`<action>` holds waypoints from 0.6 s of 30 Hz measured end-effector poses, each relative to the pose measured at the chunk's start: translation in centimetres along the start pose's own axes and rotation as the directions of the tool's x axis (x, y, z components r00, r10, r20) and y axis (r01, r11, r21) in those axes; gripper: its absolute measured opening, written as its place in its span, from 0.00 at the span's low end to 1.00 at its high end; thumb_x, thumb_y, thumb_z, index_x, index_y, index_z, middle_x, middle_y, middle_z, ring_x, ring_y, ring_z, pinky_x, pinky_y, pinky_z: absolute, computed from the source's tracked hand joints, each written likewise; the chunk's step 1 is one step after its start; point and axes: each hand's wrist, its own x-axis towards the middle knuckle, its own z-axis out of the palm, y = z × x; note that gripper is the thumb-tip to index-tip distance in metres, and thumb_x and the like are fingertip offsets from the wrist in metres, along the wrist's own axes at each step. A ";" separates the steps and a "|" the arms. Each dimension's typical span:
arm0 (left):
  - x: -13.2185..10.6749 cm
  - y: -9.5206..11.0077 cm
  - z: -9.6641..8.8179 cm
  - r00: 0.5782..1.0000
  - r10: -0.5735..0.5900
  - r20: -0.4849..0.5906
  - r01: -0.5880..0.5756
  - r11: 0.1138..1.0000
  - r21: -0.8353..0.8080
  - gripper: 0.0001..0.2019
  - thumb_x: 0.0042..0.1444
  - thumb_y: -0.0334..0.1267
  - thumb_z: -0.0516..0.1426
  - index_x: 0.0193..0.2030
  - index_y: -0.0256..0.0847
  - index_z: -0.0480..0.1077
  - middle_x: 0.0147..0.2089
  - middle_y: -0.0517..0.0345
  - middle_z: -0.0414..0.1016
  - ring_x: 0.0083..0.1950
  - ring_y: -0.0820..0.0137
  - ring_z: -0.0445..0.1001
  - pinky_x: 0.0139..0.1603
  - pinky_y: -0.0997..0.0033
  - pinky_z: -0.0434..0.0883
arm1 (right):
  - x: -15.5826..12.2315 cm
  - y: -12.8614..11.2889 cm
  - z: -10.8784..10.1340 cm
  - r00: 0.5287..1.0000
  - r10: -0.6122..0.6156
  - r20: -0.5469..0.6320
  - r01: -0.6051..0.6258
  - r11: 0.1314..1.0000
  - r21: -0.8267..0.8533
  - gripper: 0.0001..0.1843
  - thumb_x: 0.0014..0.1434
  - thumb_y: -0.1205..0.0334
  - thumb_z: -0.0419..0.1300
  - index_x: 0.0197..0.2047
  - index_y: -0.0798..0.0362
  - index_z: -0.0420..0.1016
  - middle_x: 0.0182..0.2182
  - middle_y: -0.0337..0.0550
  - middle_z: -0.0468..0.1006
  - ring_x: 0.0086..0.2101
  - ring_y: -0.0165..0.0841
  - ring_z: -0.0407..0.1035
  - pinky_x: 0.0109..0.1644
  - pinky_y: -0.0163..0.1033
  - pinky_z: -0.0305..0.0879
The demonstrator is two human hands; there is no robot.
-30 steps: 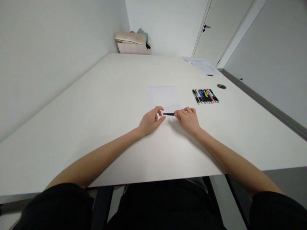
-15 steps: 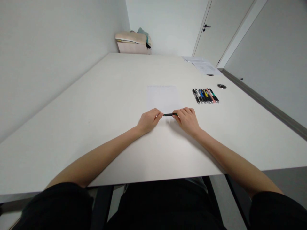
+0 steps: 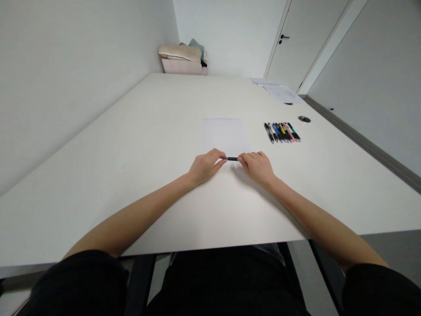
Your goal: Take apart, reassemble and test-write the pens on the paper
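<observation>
Between my two hands a dark pen [image 3: 232, 159] lies level, pointing left and right, over the near edge of a sheet of paper [image 3: 225, 134]. My left hand [image 3: 206, 165] pinches its left end between thumb and fingers. Around the right end, the thumb and fingers of my right hand [image 3: 257, 166] are closed. Only the pen's dark middle shows; both ends are hidden by my fingers. Faint writing runs along the sheet's far edge.
Right of the sheet, several pens [image 3: 282, 132] lie side by side in a row on the white table [image 3: 148, 131]. Farther back are loose printed papers [image 3: 279, 91] and a round table grommet [image 3: 304, 119]. Folded cloths [image 3: 180, 52] sit on a box beyond the far edge.
My left hand has shifted slightly right along the pen, so its fingers cover more of the left end. The green part by my right fingers no longer shows.
</observation>
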 end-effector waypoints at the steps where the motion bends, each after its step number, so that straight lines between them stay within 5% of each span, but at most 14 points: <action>1: 0.0 0.0 0.0 1.000 -0.012 -0.004 0.012 1.000 -0.008 0.09 0.63 0.40 0.49 0.40 0.39 0.68 0.38 0.57 0.73 0.31 0.76 0.69 0.33 0.76 0.64 | 0.0 0.0 0.0 1.000 -0.003 -0.013 0.003 1.000 0.004 0.19 0.67 0.56 0.44 0.38 0.53 0.73 0.30 0.42 0.79 0.31 0.33 0.68 0.38 0.38 0.48; 18: 0.1 -1.2 -0.2 0.990 -0.134 -0.036 0.129 0.984 -0.119 0.11 0.61 0.40 0.50 0.35 0.37 0.69 0.33 0.56 0.71 0.28 0.75 0.65 0.32 0.74 0.63 | -0.1 0.7 0.1 0.997 0.055 -0.055 -0.054 0.998 0.020 0.20 0.67 0.52 0.43 0.41 0.53 0.72 0.32 0.45 0.78 0.35 0.36 0.66 0.39 0.39 0.50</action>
